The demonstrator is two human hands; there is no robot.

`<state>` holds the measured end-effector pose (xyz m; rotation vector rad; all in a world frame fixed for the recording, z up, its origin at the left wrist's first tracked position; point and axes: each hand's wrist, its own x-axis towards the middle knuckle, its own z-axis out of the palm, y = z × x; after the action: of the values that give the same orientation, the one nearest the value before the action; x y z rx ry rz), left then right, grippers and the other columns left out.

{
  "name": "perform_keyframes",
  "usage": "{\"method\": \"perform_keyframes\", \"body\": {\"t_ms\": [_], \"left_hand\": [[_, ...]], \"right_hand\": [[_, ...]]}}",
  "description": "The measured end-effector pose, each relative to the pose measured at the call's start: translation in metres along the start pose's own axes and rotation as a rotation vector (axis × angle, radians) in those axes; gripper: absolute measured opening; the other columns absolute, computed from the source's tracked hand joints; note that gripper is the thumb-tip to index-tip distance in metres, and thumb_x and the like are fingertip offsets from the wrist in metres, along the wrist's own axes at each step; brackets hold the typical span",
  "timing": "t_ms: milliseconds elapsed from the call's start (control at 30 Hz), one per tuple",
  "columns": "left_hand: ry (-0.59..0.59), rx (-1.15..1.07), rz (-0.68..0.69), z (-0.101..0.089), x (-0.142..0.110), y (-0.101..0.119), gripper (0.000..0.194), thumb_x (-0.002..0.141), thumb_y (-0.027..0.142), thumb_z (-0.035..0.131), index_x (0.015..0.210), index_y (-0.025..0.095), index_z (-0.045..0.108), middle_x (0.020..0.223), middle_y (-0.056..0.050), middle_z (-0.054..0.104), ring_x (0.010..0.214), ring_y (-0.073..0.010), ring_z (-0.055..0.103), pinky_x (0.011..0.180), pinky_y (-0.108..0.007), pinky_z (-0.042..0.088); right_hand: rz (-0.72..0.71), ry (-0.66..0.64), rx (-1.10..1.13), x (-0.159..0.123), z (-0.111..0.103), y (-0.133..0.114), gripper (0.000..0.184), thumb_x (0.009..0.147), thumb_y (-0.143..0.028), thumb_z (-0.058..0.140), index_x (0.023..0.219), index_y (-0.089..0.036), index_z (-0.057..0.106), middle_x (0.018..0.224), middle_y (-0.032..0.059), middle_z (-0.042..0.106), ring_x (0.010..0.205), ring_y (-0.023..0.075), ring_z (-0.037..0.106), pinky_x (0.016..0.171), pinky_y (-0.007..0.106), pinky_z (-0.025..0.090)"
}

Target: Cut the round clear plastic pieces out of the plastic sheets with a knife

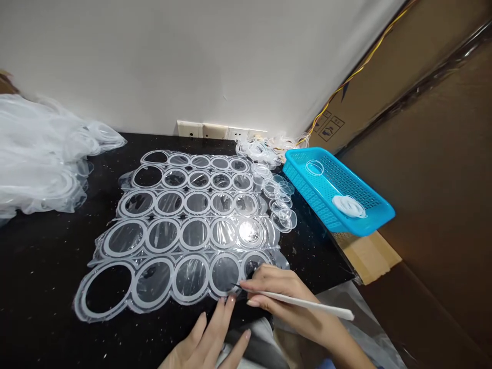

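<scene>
A clear plastic sheet (184, 230) of moulded rings in rows lies on the black counter (42, 266). My right hand (277, 292) is closed on a thin white stick-like tool (307, 303), its dark tip touching the ring at the sheet's near right corner. My left hand (209, 341) rests with fingers stretched out, fingertips on the sheet's near edge just left of the tool tip. Several rings at the left have empty centres; others still carry clear film discs.
A blue plastic basket (307, 192) at the right holds a clear ring and a white disc pile. Loose clear discs (282, 205) lie beside the sheet. A heap of clear plastic (42, 154) sits at left. Wall sockets (219, 131) and cardboard boxes (442, 154) border the counter.
</scene>
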<state>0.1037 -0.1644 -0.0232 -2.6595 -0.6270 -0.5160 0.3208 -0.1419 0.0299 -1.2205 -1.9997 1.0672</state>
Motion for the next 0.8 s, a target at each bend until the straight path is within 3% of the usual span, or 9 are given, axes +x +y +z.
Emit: {"method": "perform_keyframes", "body": {"t_ms": [333, 533, 800], "left_hand": [[0.006, -0.014, -0.007, -0.002, 0.001, 0.003, 0.032, 0.079, 0.039, 0.057, 0.111, 0.035, 0.059, 0.103, -0.006, 0.066, 0.105, -0.0246, 0.051, 0.093, -0.038, 0.023], [0.041, -0.027, -0.020, -0.002, 0.003, 0.002, 0.023, 0.080, 0.038, 0.056, 0.102, 0.035, 0.063, 0.100, -0.006, 0.067, 0.101, -0.0244, 0.053, 0.093, -0.039, 0.022], [-0.001, -0.028, 0.013, -0.001, 0.000, 0.002, 0.027, 0.080, 0.038, 0.055, 0.107, 0.035, 0.061, 0.105, -0.006, 0.065, 0.103, -0.0249, 0.052, 0.093, -0.040, 0.024]], "right_hand": [[-0.070, -0.048, -0.146, 0.003, 0.004, -0.010, 0.024, 0.091, -0.029, 0.048, 0.102, -0.021, 0.068, 0.081, 0.0048, 0.067, 0.074, 0.0131, 0.056, 0.064, 0.023, 0.044], [-0.090, -0.057, -0.235, 0.006, 0.006, -0.009, 0.027, 0.092, -0.030, 0.044, 0.099, -0.017, 0.068, 0.080, 0.0064, 0.066, 0.073, 0.0133, 0.055, 0.065, 0.024, 0.044], [-0.079, -0.068, -0.225, 0.006, 0.005, -0.010, 0.027, 0.092, -0.031, 0.045, 0.099, -0.019, 0.068, 0.078, 0.0053, 0.065, 0.073, 0.0135, 0.056, 0.067, 0.026, 0.045]]}}
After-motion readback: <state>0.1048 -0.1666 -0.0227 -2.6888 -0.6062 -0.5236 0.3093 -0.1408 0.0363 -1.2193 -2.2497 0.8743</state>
